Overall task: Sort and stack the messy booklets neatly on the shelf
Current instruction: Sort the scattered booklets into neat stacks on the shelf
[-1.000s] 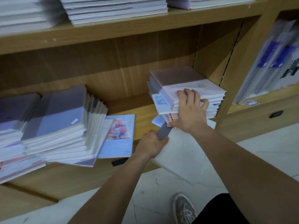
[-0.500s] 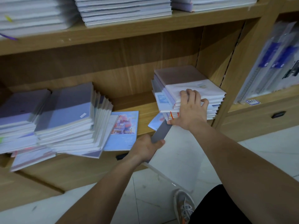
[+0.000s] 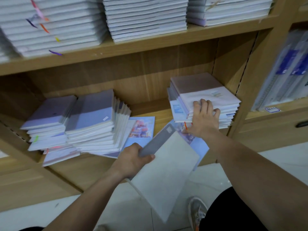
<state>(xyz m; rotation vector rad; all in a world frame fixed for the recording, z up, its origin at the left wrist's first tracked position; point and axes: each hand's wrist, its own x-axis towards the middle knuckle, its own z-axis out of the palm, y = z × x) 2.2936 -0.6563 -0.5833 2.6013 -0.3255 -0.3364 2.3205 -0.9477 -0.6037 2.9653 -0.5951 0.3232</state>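
Note:
My left hand (image 3: 133,160) grips a pale booklet with a grey spine (image 3: 165,170), pulled well out past the shelf's front edge. My right hand (image 3: 204,119) holds the front corner of the right-hand stack (image 3: 200,90), fingers curled over its top booklets and thumb underneath. A blue booklet (image 3: 200,145) sticks out from beneath that stack. At the left of the shelf (image 3: 146,112) stand two leaning, fanned-out stacks of lilac booklets (image 3: 93,117). A blue picture-cover booklet (image 3: 141,129) lies flat beside them.
The upper shelf board (image 3: 150,45) carries tall neat piles of white booklets. A wooden upright (image 3: 250,84) closes the bay on the right, with clear plastic folders (image 3: 286,69) beyond it. Pale floor tiles and my shoe (image 3: 197,212) lie below.
My left hand has drawn the grey-spined booklet further out from under the right stack, down and to the left. My right hand has stayed on the stack. The view has tilted upward.

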